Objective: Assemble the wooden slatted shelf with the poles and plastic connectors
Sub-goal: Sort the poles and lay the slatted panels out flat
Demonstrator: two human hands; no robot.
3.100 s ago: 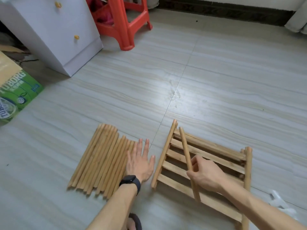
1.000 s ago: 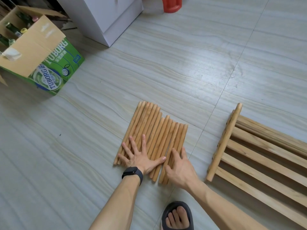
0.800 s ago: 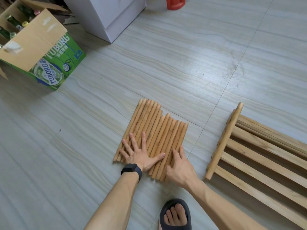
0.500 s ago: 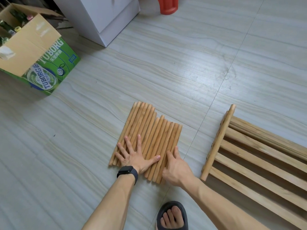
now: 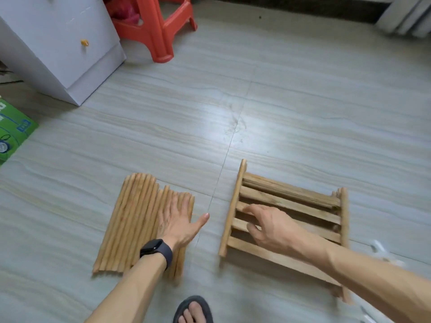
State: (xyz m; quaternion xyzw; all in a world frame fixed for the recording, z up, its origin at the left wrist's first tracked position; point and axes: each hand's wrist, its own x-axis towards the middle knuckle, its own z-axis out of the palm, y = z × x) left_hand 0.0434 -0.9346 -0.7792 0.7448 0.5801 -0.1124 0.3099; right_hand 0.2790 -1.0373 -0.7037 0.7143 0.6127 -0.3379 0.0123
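R hand off poles, over shelf

Round wooden poles and pale wooden slatted shelf panel, lying flat.
Poles side by side lower centre-left; panel lower right.

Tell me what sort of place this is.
Probably a room in a home: a tiled floor, a white cabinet with small drawer knobs, and a red plastic stool beside it.
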